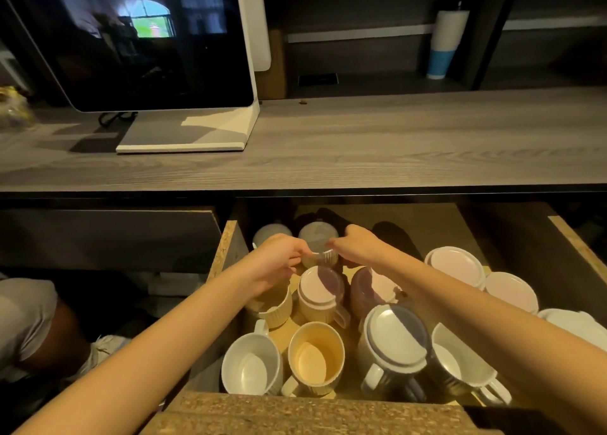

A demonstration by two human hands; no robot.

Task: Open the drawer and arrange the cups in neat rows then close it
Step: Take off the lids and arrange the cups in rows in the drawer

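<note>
Drawer stands pulled out below the countertop. Mugs crowd its left and middle; lids lie along its right side. Both hands meet on a small cup behind the mugs. Monitor stands on the countertop, left.

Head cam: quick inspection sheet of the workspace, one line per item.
Surface: grey wood-grain counter, mostly bare.
Job's things: drawer open; mugs inside mixed, some upright like the white mug and tan mug, others upside down; not yet in neat rows.
Clutter: small crumb on the counter; dark items at the drawer's back, unclear.
Grippers: left hand and right hand both on a small clear ribbed cup above the mugs.
Cables: black cable behind the monitor.
Surroundings: white and blue tumbler on the shelf.
</note>
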